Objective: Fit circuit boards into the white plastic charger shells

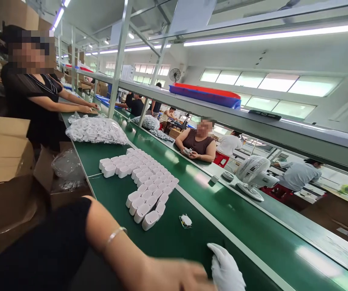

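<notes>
My left hand (178, 275) is bare, with a bracelet at its wrist, and blurred by motion at the bottom edge. Its fingers reach toward my right hand (227, 267), which wears a white glove; whether they touch I cannot tell. The gloved fingers stretch out over the green belt, with no object visible in them. A small circuit board with a white piece on top (186, 221) lies beyond the glove. Farther left stand rows of white plastic housings (149, 188), packed close together on the green work surface (110, 206).
A clear bag of white parts (96, 129) lies behind the housings, near a standing co-worker (37, 89). Cardboard boxes (7, 161) are at left. Across the belt (237, 210) sits another co-worker (200, 141), with a white fan (253, 173) nearby. An overhead shelf holds trays (204, 95).
</notes>
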